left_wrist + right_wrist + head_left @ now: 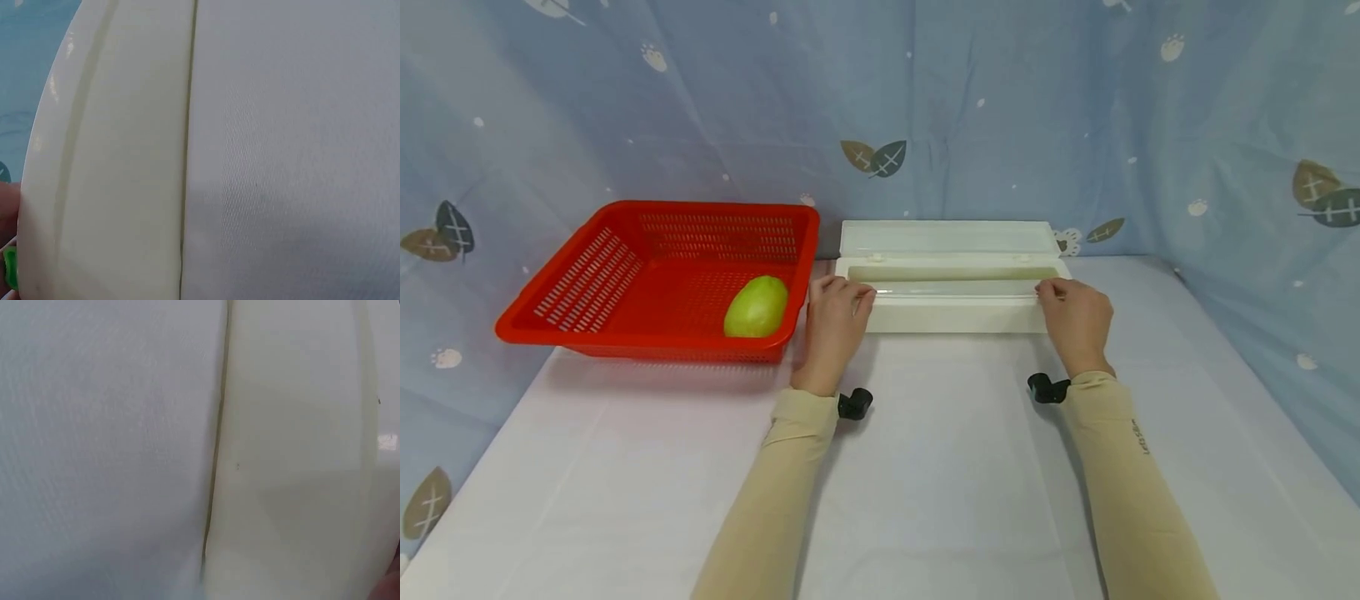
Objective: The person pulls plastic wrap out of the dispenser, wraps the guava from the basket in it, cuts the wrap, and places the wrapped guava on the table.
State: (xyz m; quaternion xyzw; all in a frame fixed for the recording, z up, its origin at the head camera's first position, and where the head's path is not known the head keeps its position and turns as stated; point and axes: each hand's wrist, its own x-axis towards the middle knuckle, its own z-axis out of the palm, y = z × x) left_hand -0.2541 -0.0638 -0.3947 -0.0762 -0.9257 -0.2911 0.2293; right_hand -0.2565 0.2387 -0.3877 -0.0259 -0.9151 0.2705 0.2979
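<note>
A long white cling film dispenser box (pixel 955 318) lies on the table with its lid (pixel 946 239) tipped back. A strip of clear cling film (pixel 955 289) shines along the front of its opening. At the left end of the strip, my left hand (pixel 835 329) pinches the film between thumb and fingers. My right hand (pixel 1078 321) pinches it at the right end. Both wrist views are mostly filled by the box's front wall (pixel 125 156) and the cloth. A small green piece (pixel 10 267) shows beside the left fingers (pixel 7 203).
To the left stands a red plastic basket (pixel 542 329) with slotted walls, close to my left hand. A yellow-green round fruit or vegetable (pixel 757 307) lies in its right front corner. White cloth (pixel 947 483) covers the table, and a blue patterned curtain (pixel 1000 108) hangs behind.
</note>
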